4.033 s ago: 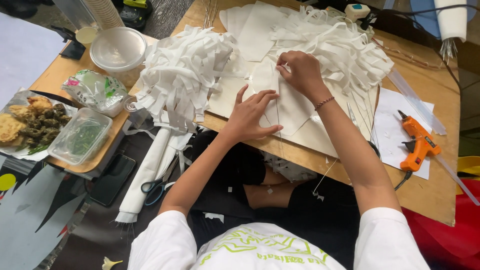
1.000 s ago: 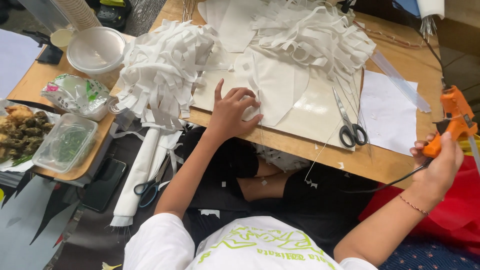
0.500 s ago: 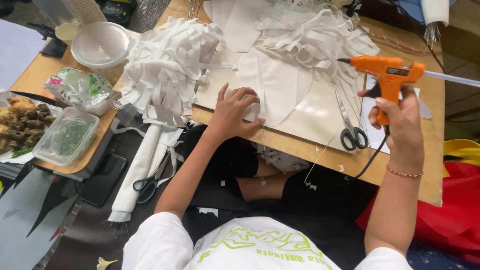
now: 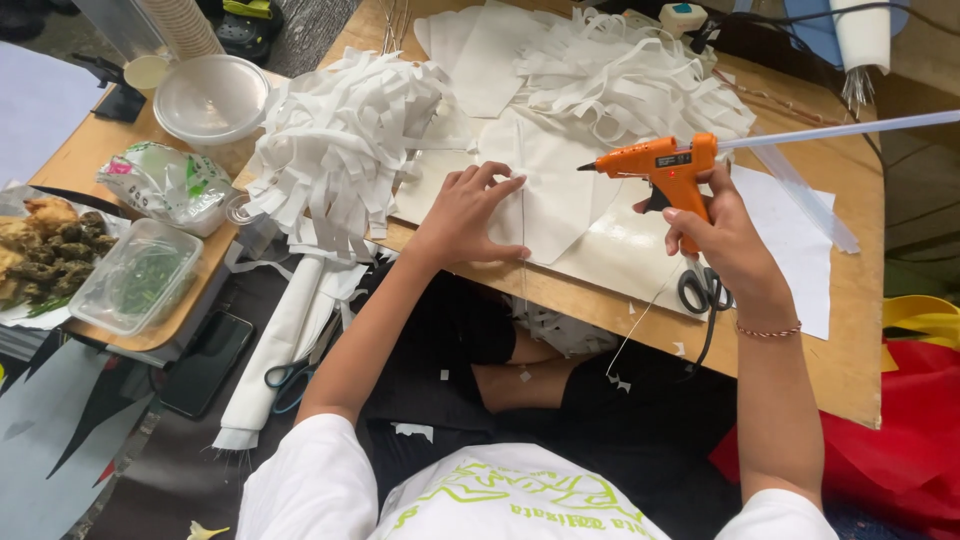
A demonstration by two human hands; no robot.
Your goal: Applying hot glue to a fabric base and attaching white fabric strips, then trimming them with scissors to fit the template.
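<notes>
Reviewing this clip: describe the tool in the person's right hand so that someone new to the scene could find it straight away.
Start at the low wooden table strewn with white paper pieces. Above its right half, the right hand grips an orange pistol-shaped glue gun, nozzle pointing left toward the left hand, which is pressed on a white paper sheet. It is the only bright orange thing among white paper, with a pale stick jutting from its back.
</notes>
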